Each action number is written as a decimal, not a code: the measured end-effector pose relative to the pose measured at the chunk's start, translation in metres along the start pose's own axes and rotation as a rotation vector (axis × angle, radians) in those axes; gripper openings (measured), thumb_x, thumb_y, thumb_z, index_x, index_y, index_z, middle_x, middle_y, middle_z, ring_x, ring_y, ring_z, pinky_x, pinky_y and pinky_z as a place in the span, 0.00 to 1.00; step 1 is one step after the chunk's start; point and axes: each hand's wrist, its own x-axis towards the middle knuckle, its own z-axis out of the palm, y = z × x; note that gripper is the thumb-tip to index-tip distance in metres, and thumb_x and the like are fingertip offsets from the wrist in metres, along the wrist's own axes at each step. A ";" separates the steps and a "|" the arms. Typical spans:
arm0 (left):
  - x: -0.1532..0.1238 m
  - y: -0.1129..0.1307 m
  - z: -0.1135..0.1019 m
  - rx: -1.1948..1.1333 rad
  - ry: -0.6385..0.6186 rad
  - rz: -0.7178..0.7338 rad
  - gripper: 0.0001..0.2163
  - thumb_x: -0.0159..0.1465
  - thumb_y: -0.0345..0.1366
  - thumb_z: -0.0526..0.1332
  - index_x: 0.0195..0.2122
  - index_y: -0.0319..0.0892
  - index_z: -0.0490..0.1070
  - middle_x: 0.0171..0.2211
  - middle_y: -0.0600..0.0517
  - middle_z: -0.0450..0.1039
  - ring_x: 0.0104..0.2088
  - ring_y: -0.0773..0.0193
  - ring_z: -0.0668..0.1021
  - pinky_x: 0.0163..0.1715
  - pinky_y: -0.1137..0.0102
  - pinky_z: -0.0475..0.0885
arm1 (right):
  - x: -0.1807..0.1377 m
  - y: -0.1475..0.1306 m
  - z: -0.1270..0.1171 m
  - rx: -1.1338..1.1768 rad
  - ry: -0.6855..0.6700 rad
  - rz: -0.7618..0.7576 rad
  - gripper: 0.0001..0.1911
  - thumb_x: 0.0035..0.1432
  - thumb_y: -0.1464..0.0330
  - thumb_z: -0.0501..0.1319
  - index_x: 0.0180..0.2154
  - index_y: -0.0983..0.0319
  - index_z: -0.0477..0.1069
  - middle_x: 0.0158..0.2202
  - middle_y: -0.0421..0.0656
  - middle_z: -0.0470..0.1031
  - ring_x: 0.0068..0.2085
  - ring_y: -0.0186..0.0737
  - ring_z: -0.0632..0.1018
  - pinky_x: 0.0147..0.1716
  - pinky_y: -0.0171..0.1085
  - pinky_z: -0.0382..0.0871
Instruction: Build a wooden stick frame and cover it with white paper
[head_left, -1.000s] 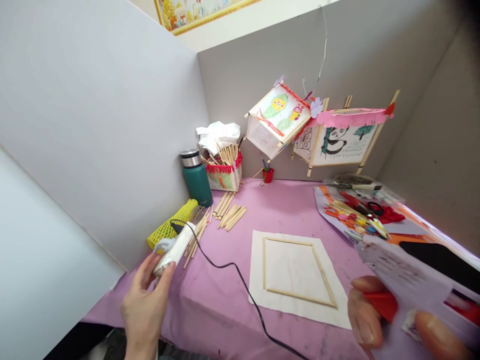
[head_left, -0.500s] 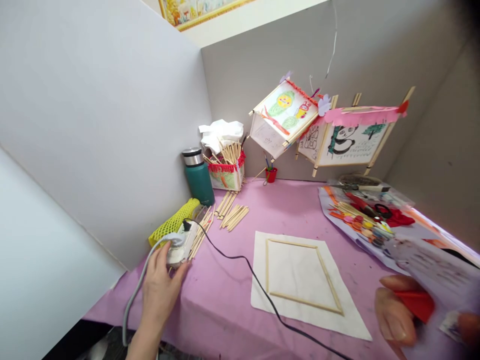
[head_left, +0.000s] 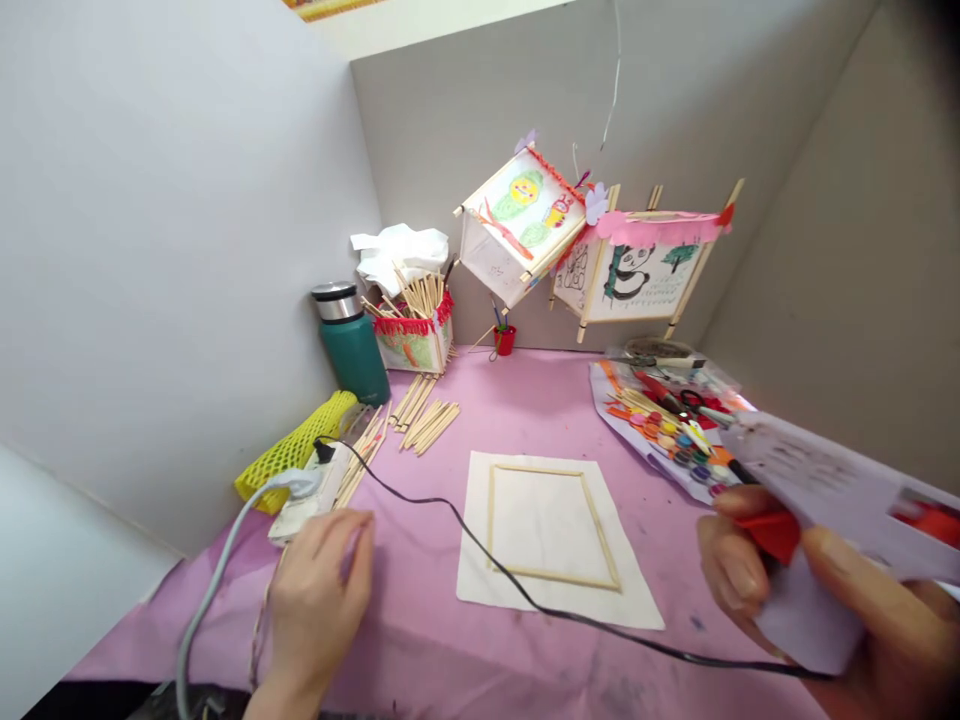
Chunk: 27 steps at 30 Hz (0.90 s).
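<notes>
Across the pink-covered table (head_left: 409,650), the left hand (head_left: 319,600) has released the power strip (head_left: 307,495) and curls empty; the right hand (head_left: 892,650) pinches a lilac card (head_left: 817,470).

a green steel bottle (head_left: 352,350) stands at the far left of the pink table (head_left: 525,390), beside a paper box of wood sticks (head_left: 412,345). a paper lantern with a panda on it (head_left: 637,270) hangs far right, above a small red cup (head_left: 505,340).

Pale grey partition walls (head_left: 172,230), pink-covered table (head_left: 525,400), gilt-framed picture above (head_left: 330,3)
</notes>
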 end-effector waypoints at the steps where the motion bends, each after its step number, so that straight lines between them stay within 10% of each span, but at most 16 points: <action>1: 0.001 0.009 0.004 -0.065 -0.113 0.050 0.08 0.65 0.36 0.55 0.41 0.43 0.72 0.40 0.47 0.75 0.43 0.58 0.75 0.48 0.62 0.70 | 0.002 -0.002 0.002 0.039 -0.006 -0.001 0.12 0.56 0.53 0.57 0.39 0.49 0.72 0.21 0.45 0.65 0.24 0.43 0.67 0.22 0.43 0.59; 4: 0.007 0.032 0.018 -0.159 -0.374 0.138 0.12 0.66 0.34 0.52 0.47 0.43 0.71 0.44 0.46 0.74 0.45 0.58 0.75 0.47 0.62 0.71 | 0.007 -0.007 0.007 0.131 -0.116 -0.027 0.14 0.55 0.52 0.58 0.39 0.51 0.72 0.18 0.44 0.63 0.20 0.41 0.65 0.16 0.40 0.56; 12: 0.048 0.069 0.039 -0.177 -0.608 0.186 0.14 0.65 0.30 0.50 0.49 0.36 0.69 0.47 0.41 0.70 0.49 0.54 0.72 0.50 0.58 0.69 | 0.037 -0.018 0.037 -0.017 -0.259 0.123 0.14 0.54 0.56 0.64 0.37 0.60 0.74 0.23 0.41 0.69 0.23 0.33 0.68 0.18 0.30 0.58; 20: 0.069 0.066 0.079 0.027 -0.412 0.230 0.28 0.61 0.37 0.59 0.63 0.42 0.54 0.59 0.38 0.58 0.56 0.44 0.66 0.51 0.49 0.65 | 0.074 -0.031 0.062 0.336 -0.536 0.363 0.16 0.53 0.56 0.63 0.36 0.61 0.74 0.23 0.39 0.65 0.19 0.28 0.60 0.11 0.26 0.44; 24: 0.083 0.068 0.081 -0.159 -0.204 0.111 0.17 0.62 0.34 0.55 0.53 0.36 0.64 0.50 0.39 0.66 0.52 0.52 0.70 0.50 0.56 0.67 | 0.084 -0.032 0.069 0.344 -0.535 0.368 0.16 0.53 0.54 0.62 0.34 0.60 0.73 0.25 0.40 0.66 0.20 0.28 0.62 0.11 0.26 0.45; 27: 0.087 0.074 0.072 -0.337 -0.378 0.025 0.09 0.63 0.34 0.52 0.36 0.42 0.71 0.35 0.49 0.73 0.35 0.63 0.75 0.37 0.66 0.70 | 0.089 -0.021 0.070 0.207 -0.545 0.397 0.17 0.55 0.54 0.61 0.34 0.61 0.72 0.26 0.41 0.69 0.20 0.28 0.63 0.12 0.26 0.48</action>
